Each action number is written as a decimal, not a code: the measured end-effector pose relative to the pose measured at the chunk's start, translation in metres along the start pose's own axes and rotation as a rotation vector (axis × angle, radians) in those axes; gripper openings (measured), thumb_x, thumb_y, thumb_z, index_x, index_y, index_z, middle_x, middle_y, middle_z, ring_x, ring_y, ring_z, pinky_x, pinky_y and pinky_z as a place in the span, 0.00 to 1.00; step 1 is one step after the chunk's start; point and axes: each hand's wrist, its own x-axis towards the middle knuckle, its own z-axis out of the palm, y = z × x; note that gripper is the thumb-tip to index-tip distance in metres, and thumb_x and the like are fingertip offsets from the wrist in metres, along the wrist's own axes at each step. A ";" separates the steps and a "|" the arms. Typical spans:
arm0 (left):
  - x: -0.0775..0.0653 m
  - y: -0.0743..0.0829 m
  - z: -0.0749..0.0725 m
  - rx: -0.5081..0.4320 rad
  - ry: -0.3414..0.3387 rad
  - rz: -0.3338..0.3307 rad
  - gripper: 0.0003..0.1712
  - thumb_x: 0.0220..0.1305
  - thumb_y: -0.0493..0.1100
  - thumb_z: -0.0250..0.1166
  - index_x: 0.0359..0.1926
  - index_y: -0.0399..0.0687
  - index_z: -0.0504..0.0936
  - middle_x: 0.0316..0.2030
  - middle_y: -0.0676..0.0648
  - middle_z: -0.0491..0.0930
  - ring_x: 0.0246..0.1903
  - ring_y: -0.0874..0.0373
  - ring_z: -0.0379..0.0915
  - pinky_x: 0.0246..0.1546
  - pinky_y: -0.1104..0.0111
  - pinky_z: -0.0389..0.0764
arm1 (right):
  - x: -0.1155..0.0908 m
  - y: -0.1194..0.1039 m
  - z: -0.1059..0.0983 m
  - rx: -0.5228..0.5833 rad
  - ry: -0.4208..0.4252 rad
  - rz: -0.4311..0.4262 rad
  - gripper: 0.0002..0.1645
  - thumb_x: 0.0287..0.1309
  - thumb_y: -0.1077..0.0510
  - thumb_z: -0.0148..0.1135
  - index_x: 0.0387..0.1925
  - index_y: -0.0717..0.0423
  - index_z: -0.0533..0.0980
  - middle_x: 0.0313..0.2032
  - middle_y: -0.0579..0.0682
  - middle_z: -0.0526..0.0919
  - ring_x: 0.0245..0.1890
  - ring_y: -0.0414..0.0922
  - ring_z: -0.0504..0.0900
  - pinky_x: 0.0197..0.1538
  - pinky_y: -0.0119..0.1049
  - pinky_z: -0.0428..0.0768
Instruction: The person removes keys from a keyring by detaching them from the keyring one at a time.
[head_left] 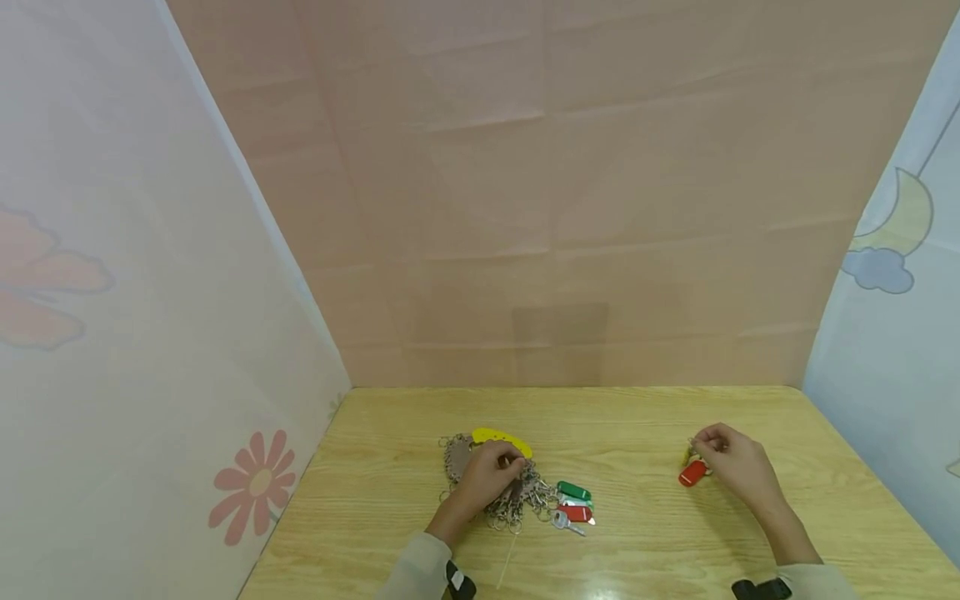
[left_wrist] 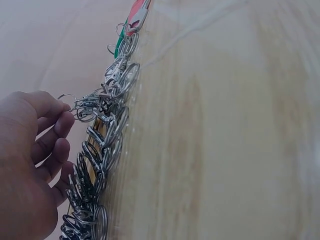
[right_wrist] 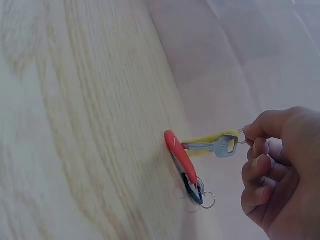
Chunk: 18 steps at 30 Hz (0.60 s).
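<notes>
At the table's right, my right hand (head_left: 738, 467) pinches a key ring between thumb and index finger. In the right wrist view a silver key (right_wrist: 215, 146) and a yellow key tag (right_wrist: 200, 140) hang from that ring. Just beyond them is a red key tag (right_wrist: 180, 156), with a dark tag (right_wrist: 192, 189) and another ring beside it. My left hand (head_left: 487, 477) is over a heap of metal rings and clasps (left_wrist: 107, 125) left of centre. In the left wrist view its thumb and index finger pinch a thin metal ring (left_wrist: 67, 97) at the heap's edge.
A curved yellow piece (head_left: 502, 440) lies behind my left hand. To the heap's right are a green key tag (head_left: 574, 490), a red tag (head_left: 576, 513) and a silver key (head_left: 568, 523). A cloth wall (head_left: 570, 208) rises behind the wooden table (head_left: 630, 558).
</notes>
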 end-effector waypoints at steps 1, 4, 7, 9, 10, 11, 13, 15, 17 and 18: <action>0.000 0.000 0.000 -0.004 -0.001 0.000 0.07 0.78 0.47 0.66 0.46 0.56 0.90 0.40 0.56 0.84 0.32 0.69 0.72 0.35 0.72 0.78 | 0.000 0.001 0.000 -0.003 -0.001 0.001 0.17 0.78 0.50 0.60 0.46 0.62 0.81 0.36 0.54 0.85 0.27 0.34 0.75 0.26 0.32 0.74; 0.001 0.000 -0.001 -0.003 -0.002 0.004 0.07 0.78 0.47 0.66 0.46 0.54 0.90 0.39 0.55 0.84 0.30 0.69 0.71 0.33 0.72 0.77 | 0.000 0.005 0.001 -0.019 -0.016 0.009 0.17 0.78 0.50 0.59 0.47 0.62 0.81 0.36 0.53 0.85 0.28 0.36 0.75 0.28 0.33 0.73; 0.000 -0.001 -0.001 0.011 -0.002 0.008 0.07 0.77 0.47 0.66 0.46 0.53 0.90 0.38 0.56 0.84 0.29 0.69 0.71 0.32 0.73 0.77 | -0.001 0.009 0.002 -0.037 -0.028 0.027 0.18 0.78 0.50 0.59 0.48 0.62 0.81 0.36 0.51 0.85 0.28 0.38 0.75 0.29 0.33 0.72; 0.000 -0.001 -0.001 0.011 -0.006 0.008 0.07 0.77 0.46 0.66 0.46 0.53 0.90 0.38 0.56 0.84 0.29 0.69 0.71 0.32 0.73 0.77 | -0.001 0.011 0.003 -0.047 -0.032 0.037 0.18 0.78 0.50 0.59 0.48 0.63 0.81 0.36 0.51 0.85 0.28 0.38 0.75 0.29 0.33 0.72; 0.000 -0.002 -0.001 0.006 -0.009 0.006 0.08 0.77 0.46 0.66 0.46 0.53 0.90 0.38 0.56 0.84 0.29 0.69 0.71 0.32 0.73 0.77 | -0.001 0.013 0.003 -0.052 -0.036 0.043 0.19 0.78 0.49 0.58 0.49 0.63 0.81 0.36 0.50 0.86 0.28 0.39 0.75 0.29 0.33 0.72; 0.000 -0.002 -0.001 0.001 -0.012 0.005 0.08 0.78 0.46 0.66 0.46 0.52 0.90 0.39 0.55 0.84 0.28 0.69 0.71 0.32 0.73 0.77 | -0.001 0.014 0.003 -0.055 -0.039 0.049 0.20 0.78 0.49 0.58 0.49 0.63 0.81 0.35 0.50 0.86 0.28 0.39 0.75 0.29 0.33 0.71; 0.000 -0.003 -0.001 -0.005 -0.015 0.003 0.08 0.78 0.46 0.66 0.46 0.52 0.90 0.39 0.55 0.84 0.29 0.69 0.72 0.32 0.73 0.77 | -0.001 0.016 0.003 -0.057 -0.043 0.059 0.21 0.78 0.48 0.58 0.49 0.64 0.81 0.34 0.51 0.86 0.26 0.40 0.74 0.28 0.34 0.71; 0.001 -0.004 -0.001 -0.002 -0.014 0.004 0.08 0.78 0.46 0.66 0.46 0.52 0.90 0.40 0.55 0.85 0.30 0.70 0.72 0.33 0.73 0.77 | -0.001 0.017 0.002 -0.065 -0.047 0.066 0.22 0.78 0.47 0.58 0.49 0.65 0.80 0.33 0.50 0.86 0.26 0.41 0.74 0.27 0.34 0.70; 0.001 -0.004 -0.001 0.007 -0.009 0.016 0.08 0.77 0.46 0.66 0.46 0.51 0.90 0.40 0.55 0.85 0.30 0.70 0.72 0.33 0.73 0.77 | -0.001 0.018 0.002 -0.070 -0.052 0.068 0.23 0.78 0.47 0.59 0.49 0.67 0.80 0.33 0.51 0.86 0.25 0.41 0.75 0.26 0.34 0.70; 0.001 -0.004 -0.001 0.018 -0.007 0.022 0.08 0.77 0.46 0.67 0.46 0.51 0.90 0.40 0.55 0.85 0.30 0.70 0.72 0.33 0.73 0.77 | -0.001 0.019 0.002 -0.072 -0.053 0.071 0.23 0.77 0.48 0.59 0.49 0.68 0.80 0.33 0.51 0.86 0.25 0.42 0.74 0.26 0.34 0.70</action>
